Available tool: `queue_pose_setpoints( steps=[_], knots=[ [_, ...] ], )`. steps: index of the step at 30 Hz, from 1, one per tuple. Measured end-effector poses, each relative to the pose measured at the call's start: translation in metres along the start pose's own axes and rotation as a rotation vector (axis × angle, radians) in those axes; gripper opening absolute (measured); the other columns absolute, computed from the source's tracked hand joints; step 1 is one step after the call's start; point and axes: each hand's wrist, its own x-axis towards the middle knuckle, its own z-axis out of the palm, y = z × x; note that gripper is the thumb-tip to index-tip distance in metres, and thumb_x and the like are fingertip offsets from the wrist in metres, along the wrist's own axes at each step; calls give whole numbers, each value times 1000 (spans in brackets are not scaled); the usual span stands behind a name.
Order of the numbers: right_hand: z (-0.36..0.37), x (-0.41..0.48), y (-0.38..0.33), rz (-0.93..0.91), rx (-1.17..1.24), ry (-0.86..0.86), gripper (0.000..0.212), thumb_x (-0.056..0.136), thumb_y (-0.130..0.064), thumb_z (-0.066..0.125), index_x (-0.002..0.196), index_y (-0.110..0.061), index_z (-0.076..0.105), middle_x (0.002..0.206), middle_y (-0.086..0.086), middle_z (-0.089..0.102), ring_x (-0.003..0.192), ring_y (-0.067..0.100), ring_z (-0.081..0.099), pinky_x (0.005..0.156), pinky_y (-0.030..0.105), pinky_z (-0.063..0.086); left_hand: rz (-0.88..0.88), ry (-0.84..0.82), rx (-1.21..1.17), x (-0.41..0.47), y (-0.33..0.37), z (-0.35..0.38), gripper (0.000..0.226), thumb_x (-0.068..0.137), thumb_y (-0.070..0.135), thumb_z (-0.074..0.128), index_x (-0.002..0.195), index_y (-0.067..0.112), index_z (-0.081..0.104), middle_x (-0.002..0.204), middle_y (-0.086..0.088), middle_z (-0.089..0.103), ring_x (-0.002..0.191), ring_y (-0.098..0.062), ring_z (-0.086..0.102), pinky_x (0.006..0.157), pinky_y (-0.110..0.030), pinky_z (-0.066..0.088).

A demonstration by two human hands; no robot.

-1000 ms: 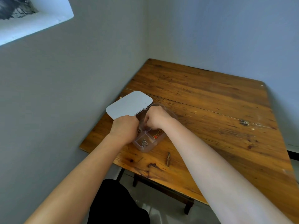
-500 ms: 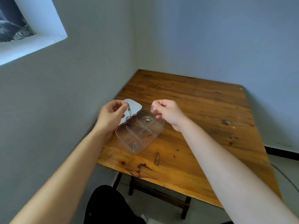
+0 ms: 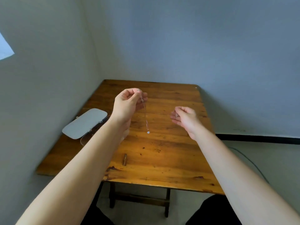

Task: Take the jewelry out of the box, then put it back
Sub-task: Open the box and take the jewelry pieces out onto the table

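Note:
My left hand (image 3: 128,103) is raised above the wooden table (image 3: 162,151), pinching a thin silver necklace (image 3: 146,117) that hangs down with a small pendant at its end. My right hand (image 3: 185,119) hovers to the right, fingers curled around a small silver piece of jewelry (image 3: 176,115). The jewelry box stands open at the table's left edge; its white lid (image 3: 85,123) lies flat, and my left forearm hides most of the clear tray (image 3: 84,138).
Grey walls close in on the table's left and far sides. A dark knot mark (image 3: 124,159) sits near the front edge. A cable (image 3: 250,161) runs on the floor at the right. My dark-clothed knees (image 3: 214,210) are below.
Both hands lifted away from the box, each with jewelry. The left hand rose and the necklace now dangles freely. The view swung right, so the box sits farther left.

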Motion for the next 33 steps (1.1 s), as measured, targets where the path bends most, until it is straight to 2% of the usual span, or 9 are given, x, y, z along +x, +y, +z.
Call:
queue_pose_setpoints(
  steps=[2, 6, 10, 15, 20, 24, 28, 30, 33],
  knots=[
    [-16, -1, 13, 36, -39, 44, 21, 102, -16, 55, 121, -12, 63, 108, 6, 70, 96, 17, 72, 78, 26, 60, -41, -24, 38, -2, -14, 20, 16, 95, 21, 62, 103, 8, 68, 95, -6, 77, 91, -21, 74, 80, -38, 61],
    [-36, -3, 38, 144, -160, 66, 28, 103, -10, 51, 128, -9, 64, 115, 5, 69, 99, 20, 70, 90, 35, 58, -148, -89, 76, -6, -51, 47, 12, 92, 19, 65, 99, 9, 69, 95, -9, 76, 89, -21, 72, 78, -34, 58],
    [-40, -10, 52, 170, -361, 46, 32, 104, -13, 49, 132, -12, 63, 117, 0, 64, 104, 19, 65, 89, 31, 56, -280, -117, 213, -12, -87, 49, 8, 91, 17, 64, 95, 11, 69, 96, -6, 76, 88, -20, 70, 76, -32, 57],
    [-44, -10, 48, 144, -463, 16, 34, 104, -12, 46, 134, -13, 61, 136, 8, 61, 116, 24, 61, 99, 41, 53, -348, -143, 378, -11, -108, 36, 11, 90, 14, 65, 100, 10, 67, 89, -8, 70, 78, -18, 62, 71, -34, 55],
    [-35, -2, 31, 24, -578, 18, 32, 103, -16, 47, 131, -17, 64, 137, 5, 62, 121, 24, 59, 105, 48, 48, -212, -141, 532, -6, -92, 12, 18, 90, 22, 66, 105, 15, 67, 91, 0, 64, 81, -16, 60, 77, -39, 56],
    [-7, 1, 20, -72, -597, -26, 31, 103, -19, 47, 129, -20, 65, 134, 3, 64, 114, 22, 63, 101, 47, 51, -56, -120, 651, -3, -66, -28, 17, 90, 25, 65, 106, 20, 67, 94, 5, 68, 85, -12, 64, 71, -31, 55],
    [36, 2, 15, -159, -652, -92, 30, 104, -21, 47, 128, -22, 65, 133, 1, 65, 112, 18, 63, 99, 37, 50, 8, -117, 809, -1, -51, -80, 15, 91, 26, 66, 106, 26, 64, 94, 12, 66, 88, -4, 61, 65, -18, 47],
    [59, 0, 15, -194, -670, -148, 30, 104, -21, 47, 128, -22, 65, 134, 1, 64, 119, 18, 60, 99, 31, 46, 18, -91, 913, -2, -46, -106, 13, 90, 25, 65, 103, 26, 64, 91, 11, 66, 85, -6, 61, 62, -19, 45],
    [91, -4, 18, -246, -724, -246, 30, 105, -20, 46, 129, -22, 64, 136, -1, 62, 123, 17, 57, 99, 30, 45, 36, -102, 1128, -6, -43, -139, 12, 89, 21, 63, 100, 22, 66, 90, 7, 67, 84, -14, 62, 67, -27, 47]
  ],
)
